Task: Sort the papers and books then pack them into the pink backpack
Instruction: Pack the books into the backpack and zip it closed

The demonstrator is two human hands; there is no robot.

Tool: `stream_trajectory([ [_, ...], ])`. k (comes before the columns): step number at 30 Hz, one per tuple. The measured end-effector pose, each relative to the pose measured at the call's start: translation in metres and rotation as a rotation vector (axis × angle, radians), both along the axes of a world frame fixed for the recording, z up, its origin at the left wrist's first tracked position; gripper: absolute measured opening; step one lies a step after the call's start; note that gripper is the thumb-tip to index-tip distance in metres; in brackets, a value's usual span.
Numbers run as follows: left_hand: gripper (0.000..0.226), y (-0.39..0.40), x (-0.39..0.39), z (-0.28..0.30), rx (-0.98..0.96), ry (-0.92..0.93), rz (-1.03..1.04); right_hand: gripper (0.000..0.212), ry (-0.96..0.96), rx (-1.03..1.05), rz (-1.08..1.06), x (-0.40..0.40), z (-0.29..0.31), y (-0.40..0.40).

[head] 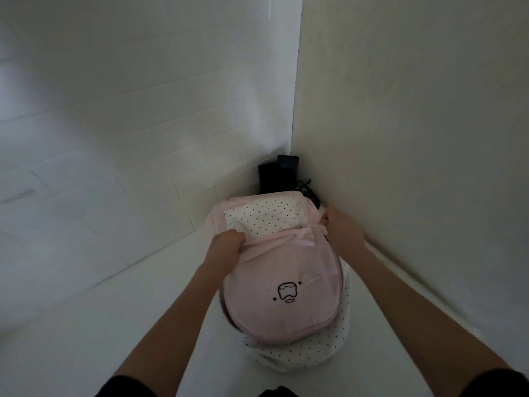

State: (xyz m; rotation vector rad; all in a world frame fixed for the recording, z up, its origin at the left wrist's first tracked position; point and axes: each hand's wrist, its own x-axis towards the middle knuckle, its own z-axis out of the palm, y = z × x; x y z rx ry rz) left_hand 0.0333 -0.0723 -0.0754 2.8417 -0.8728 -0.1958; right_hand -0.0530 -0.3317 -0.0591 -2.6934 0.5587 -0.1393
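The pink backpack (282, 285) lies on a white table (100, 316) in the corner, its front panel with a small black drawing facing up. Its white lining with black dots shows at the far end and along the near edge. My left hand (227, 243) grips the left edge of the pink flap near the zip. My right hand (342, 226) holds the bag's right side by the zip, fingers curled over the edge. No papers or books are in sight.
Two white walls (400, 138) meet just behind the bag. A black box-like object (279, 173) stands in the corner, with dark cords (307, 187) beside it. The table stretches away to the left of the bag.
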Motion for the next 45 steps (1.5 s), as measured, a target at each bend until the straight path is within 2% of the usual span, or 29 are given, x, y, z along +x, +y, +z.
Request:
stream_trajectory([
  [3, 0.026, -0.014, -0.003, 0.009, 0.009, 0.022, 0.005, 0.017, -0.019, 0.100, -0.069, 0.003, -0.005, 0.022],
  [6, 0.037, -0.041, -0.015, 0.016, -0.063, -0.059, -0.122, 0.026, -0.005, 0.175, 0.073, 0.006, 0.009, 0.035],
  [8, 0.040, -0.069, -0.028, 0.015, -0.075, -0.113, -0.228, 0.035, -0.037, 0.436, 0.170, 0.005, 0.020, 0.044],
  [10, 0.033, -0.091, -0.035, 0.013, -0.043, -0.158, -0.223, 0.041, -0.072, 0.545, 0.199, 0.006, 0.028, 0.048],
  [13, 0.030, -0.101, -0.032, 0.015, 0.042, -0.194, -0.148, 0.040, -0.082, 0.551, 0.173, 0.004, 0.029, 0.036],
  [16, 0.025, -0.099, -0.028, 0.022, 0.054, -0.206, -0.172, 0.034, -0.169, 0.549, -0.019, 0.004, 0.019, 0.010],
  [22, 0.018, -0.100, -0.029, 0.038, 0.224, -0.170, -0.271, 0.044, -0.058, 0.364, -0.153, 0.012, -0.018, 0.007],
  [30, 0.032, -0.081, -0.013, 0.053, 0.186, -0.010, -0.236, 0.032, 0.004, 0.313, -0.239, 0.026, -0.024, 0.000],
  [34, 0.029, -0.084, -0.014, 0.049, 0.189, 0.013, -0.222, 0.039, -0.026, 0.345, -0.321, 0.022, -0.028, 0.004],
  [36, 0.023, -0.085, -0.013, 0.045, 0.154, 0.030, -0.216, 0.034, -0.085, 0.502, -0.301, 0.020, -0.030, 0.011],
  [38, 0.020, -0.087, -0.014, 0.041, 0.080, 0.048, -0.218, 0.030, -0.104, 0.797, -0.248, 0.019, -0.027, 0.019],
  [40, 0.030, -0.092, -0.018, 0.036, -0.015, 0.051, -0.216, 0.024, -0.080, 0.983, -0.181, 0.018, -0.026, 0.023],
  [42, 0.033, -0.097, -0.020, 0.030, -0.067, 0.036, -0.216, 0.018, -0.032, 0.964, -0.118, 0.018, -0.027, 0.024],
  [45, 0.030, -0.102, -0.021, 0.024, 0.009, 0.053, -0.208, 0.016, 0.089, 0.737, -0.041, 0.017, -0.028, 0.025],
])
